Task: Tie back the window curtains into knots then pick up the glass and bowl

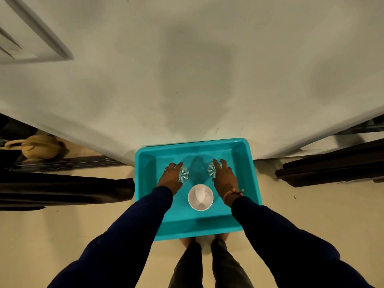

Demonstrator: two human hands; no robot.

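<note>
Pale floor tiles run up to a plain wall, and a blue tray [245,163] sits on the floor against that wall, directly ahead of the person's feet.

Near the tray's front edge, at centre, stands a white bowl [200,197], untouched. Beyond it, toward the tray's back edge, are two clear cut glasses. The left hand [170,178] curls round the left glass [184,173]; the right hand [224,177] curls round the right glass [212,169]. Fingers on both hands are partly closed, wrapping each glass from the outside. Whether either glass is lifted off the tray floor cannot be determined.

Dark curtains [62,190] lie bunched at either side of the tray; whether they are knotted cannot be confirmed here.

Judged progress: the pick-up stage is under way. Glasses are gripped; the bowl remains to be collected.
</note>
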